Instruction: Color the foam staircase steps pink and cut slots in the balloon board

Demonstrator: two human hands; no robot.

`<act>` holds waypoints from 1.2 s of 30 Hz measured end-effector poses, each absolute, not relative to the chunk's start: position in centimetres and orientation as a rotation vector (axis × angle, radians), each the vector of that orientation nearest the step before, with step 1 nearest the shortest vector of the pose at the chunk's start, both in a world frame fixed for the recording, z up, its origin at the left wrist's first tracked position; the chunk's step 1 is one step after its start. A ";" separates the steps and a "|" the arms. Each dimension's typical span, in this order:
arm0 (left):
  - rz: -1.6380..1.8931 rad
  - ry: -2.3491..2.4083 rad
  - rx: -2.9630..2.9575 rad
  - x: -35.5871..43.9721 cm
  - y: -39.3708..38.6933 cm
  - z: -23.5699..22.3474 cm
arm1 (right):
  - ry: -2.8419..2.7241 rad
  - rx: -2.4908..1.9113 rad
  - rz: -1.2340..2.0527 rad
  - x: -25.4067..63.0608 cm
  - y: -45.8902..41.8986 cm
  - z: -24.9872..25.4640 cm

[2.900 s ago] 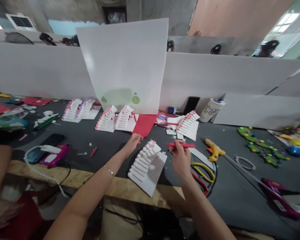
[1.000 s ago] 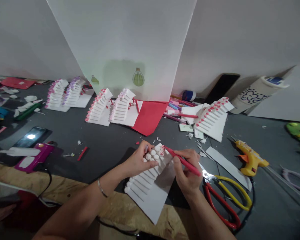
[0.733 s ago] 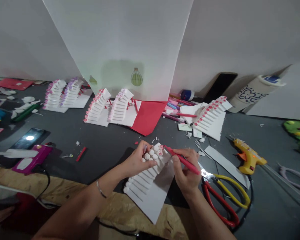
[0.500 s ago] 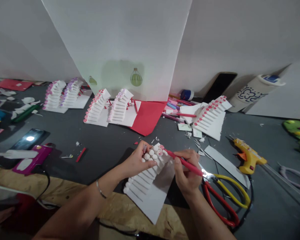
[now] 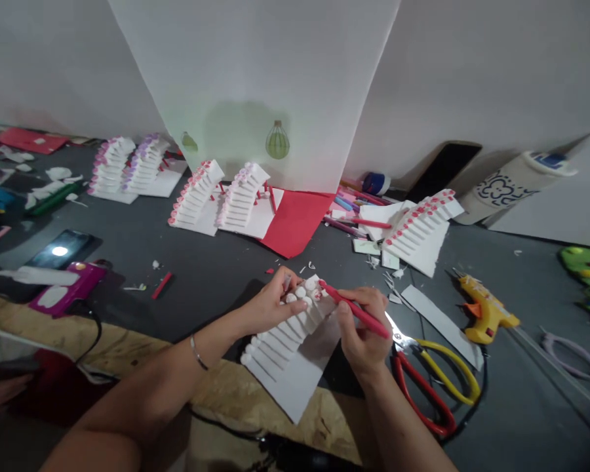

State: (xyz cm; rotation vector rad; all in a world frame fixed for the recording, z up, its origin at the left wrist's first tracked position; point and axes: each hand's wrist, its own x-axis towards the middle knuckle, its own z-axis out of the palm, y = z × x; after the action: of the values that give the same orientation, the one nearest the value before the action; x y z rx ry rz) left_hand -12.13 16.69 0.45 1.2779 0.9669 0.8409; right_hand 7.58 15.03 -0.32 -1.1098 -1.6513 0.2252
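Note:
A small white model staircase (image 5: 281,341) with round knobs along its edge stands on a white card base (image 5: 299,387) at the table's front. My left hand (image 5: 270,303) grips its upper end, thumb over the knobs. In my right hand (image 5: 366,328) is a red marker pen (image 5: 358,311), its tip at the topmost knobs. Red markings show on one or two knobs there; the others look white. Scissors (image 5: 417,354) with one red and one yellow handle lie just right of my right hand.
Finished-looking stair models (image 5: 194,196) with coloured knobs stand behind, near red paper (image 5: 299,223). A yellow glue gun (image 5: 486,308) and a white card strip (image 5: 445,324) lie right. At left are a phone (image 5: 63,249) and a magenta power bank (image 5: 69,288). A tumbler (image 5: 511,187) leans at back.
The red marker's tip has moved slightly up and left across the top knobs. My left hand keeps its hold on the staircase. The whole view has shifted a little.

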 end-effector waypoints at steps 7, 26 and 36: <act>0.976 0.925 1.237 -11.6 16.5 0.3 | -1.637 -1.073 0.222 7.7 14.8 -0.7; 1.200 0.941 1.036 -8.2 17.6 0.3 | -1.349 -1.206 0.355 7.5 15.6 -0.6; 1.260 0.882 1.019 -5.2 20.8 0.3 | -1.245 -1.317 0.283 7.5 17.9 -0.7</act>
State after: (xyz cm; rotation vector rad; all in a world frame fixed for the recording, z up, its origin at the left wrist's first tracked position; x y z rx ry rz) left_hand -5.25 20.79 0.33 1.0191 0.8822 1.2602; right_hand 7.46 17.93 -0.69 -1.3170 -1.2447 0.2831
